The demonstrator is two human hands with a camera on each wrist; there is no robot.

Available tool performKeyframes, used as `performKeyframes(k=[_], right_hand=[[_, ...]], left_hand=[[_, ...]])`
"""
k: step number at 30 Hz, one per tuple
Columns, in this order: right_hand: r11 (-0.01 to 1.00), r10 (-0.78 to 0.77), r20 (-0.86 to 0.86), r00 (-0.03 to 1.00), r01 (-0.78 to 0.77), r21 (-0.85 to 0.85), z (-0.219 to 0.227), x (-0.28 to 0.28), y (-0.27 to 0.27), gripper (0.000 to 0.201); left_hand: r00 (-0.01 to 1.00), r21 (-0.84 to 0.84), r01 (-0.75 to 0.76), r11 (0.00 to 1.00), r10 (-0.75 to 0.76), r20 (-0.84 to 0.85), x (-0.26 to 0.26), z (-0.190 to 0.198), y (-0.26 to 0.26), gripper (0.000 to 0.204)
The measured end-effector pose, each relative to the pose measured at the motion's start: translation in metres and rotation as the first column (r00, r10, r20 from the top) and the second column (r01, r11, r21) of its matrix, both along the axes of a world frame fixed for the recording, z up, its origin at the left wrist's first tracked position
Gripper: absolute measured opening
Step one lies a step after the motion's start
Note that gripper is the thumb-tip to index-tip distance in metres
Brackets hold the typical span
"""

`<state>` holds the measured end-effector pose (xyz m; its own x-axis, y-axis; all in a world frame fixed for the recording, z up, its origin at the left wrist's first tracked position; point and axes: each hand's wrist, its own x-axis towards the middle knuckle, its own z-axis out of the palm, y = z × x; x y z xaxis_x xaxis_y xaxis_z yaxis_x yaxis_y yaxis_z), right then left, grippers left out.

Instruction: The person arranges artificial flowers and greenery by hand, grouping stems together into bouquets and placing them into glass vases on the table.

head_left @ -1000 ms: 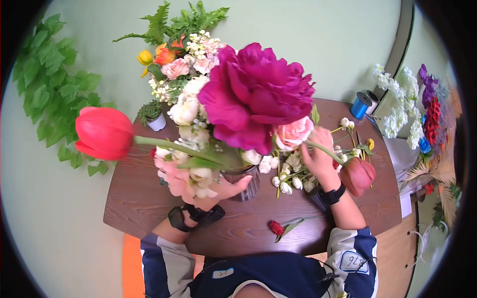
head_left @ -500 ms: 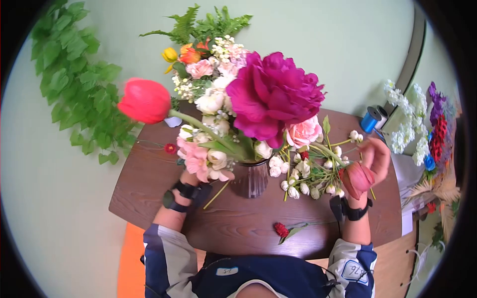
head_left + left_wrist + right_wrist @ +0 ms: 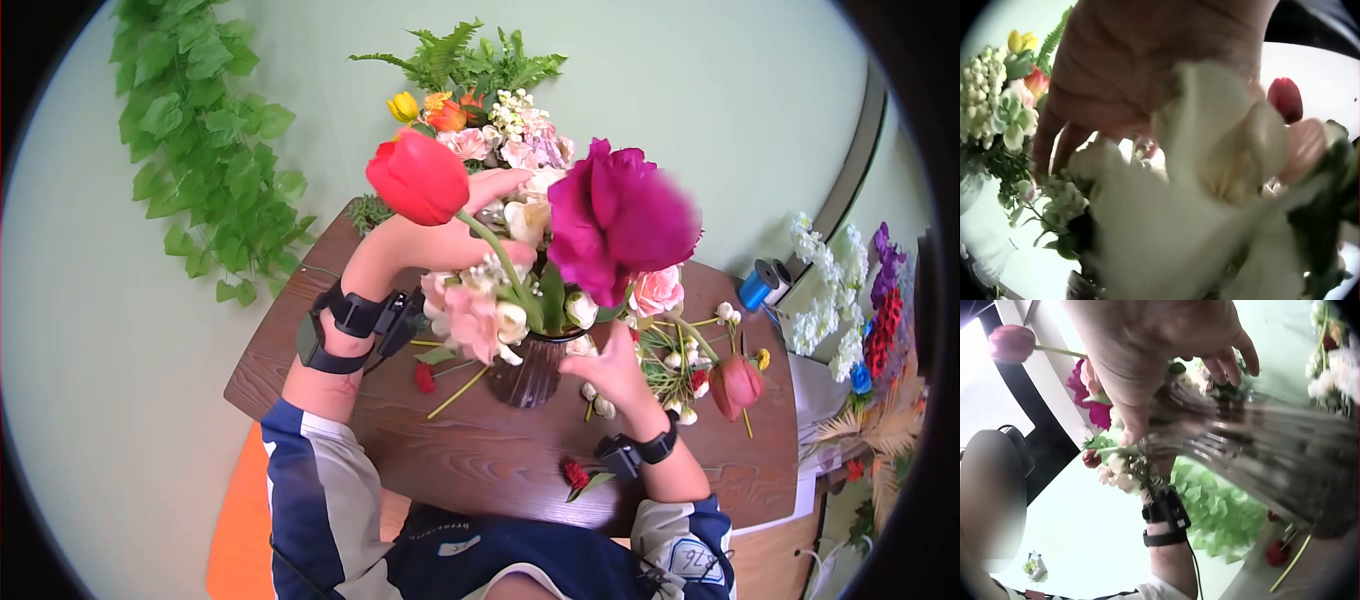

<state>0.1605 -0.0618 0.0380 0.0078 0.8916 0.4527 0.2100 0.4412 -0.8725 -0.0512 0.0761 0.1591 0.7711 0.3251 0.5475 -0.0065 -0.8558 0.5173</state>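
Note:
A ribbed dark glass vase (image 3: 528, 372) stands on the table. It bears a large magenta peony (image 3: 625, 225), a red tulip (image 3: 418, 177), a drooping dull-red tulip (image 3: 736, 386), pink blossoms (image 3: 470, 318) and white flowers (image 3: 527, 222). My left hand (image 3: 465, 225) reaches over the bouquet's left side, fingers spread around the white blooms. In the left wrist view a pale bloom (image 3: 1210, 162) covers part of that hand. My right hand (image 3: 615, 372) is at the vase's neck, thumb and fingers apart on either side of it in the right wrist view.
Cut stems of white buds (image 3: 672, 352) lie right of the vase. A red flower (image 3: 575, 474) lies near the front edge, another red flower (image 3: 425, 377) at left. A second arrangement (image 3: 470, 140) stands behind. Blue ribbon spool (image 3: 757, 288) sits at the far right.
My left hand has risen from low beside the vase to the white blooms. My right hand went out right, then came back to the vase's neck. The head view has shifted.

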Motion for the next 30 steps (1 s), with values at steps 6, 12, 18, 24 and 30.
performKeyframes(k=[6, 12, 18, 24, 30], right_hand=[[0.993, -0.094, -0.087, 0.992, 0.100, 0.065, 0.011, -0.030, 0.011, 0.068], [0.994, -0.091, 0.076, 0.993, 0.085, 0.075, 0.026, -0.033, 0.008, 0.054], [0.993, -0.114, 0.142, 0.983, 0.112, 0.024, 0.032, -0.031, 0.006, 0.044], [0.992, -0.130, 0.128, 0.983, 0.128, 0.024, 0.033, -0.029, 0.005, 0.046], [0.986, -0.167, 0.150, 0.974, 0.164, 0.037, 0.024, -0.028, 0.011, 0.043]], left_hand=[[0.997, -0.010, -0.052, 0.999, 0.052, -0.054, 0.005, 0.012, 0.001, 0.023], [0.940, -0.255, 0.155, 0.954, -0.063, 0.335, 0.005, 0.012, 0.012, 0.009], [0.929, -0.282, 0.046, 0.958, 0.063, 0.364, 0.007, 0.019, 0.006, 0.004], [0.888, -0.252, 0.028, 0.967, 0.091, 0.451, 0.004, 0.012, 0.011, 0.005], [0.788, -0.183, 0.016, 0.983, 0.100, 0.607, 0.006, 0.014, 0.015, 0.005]])
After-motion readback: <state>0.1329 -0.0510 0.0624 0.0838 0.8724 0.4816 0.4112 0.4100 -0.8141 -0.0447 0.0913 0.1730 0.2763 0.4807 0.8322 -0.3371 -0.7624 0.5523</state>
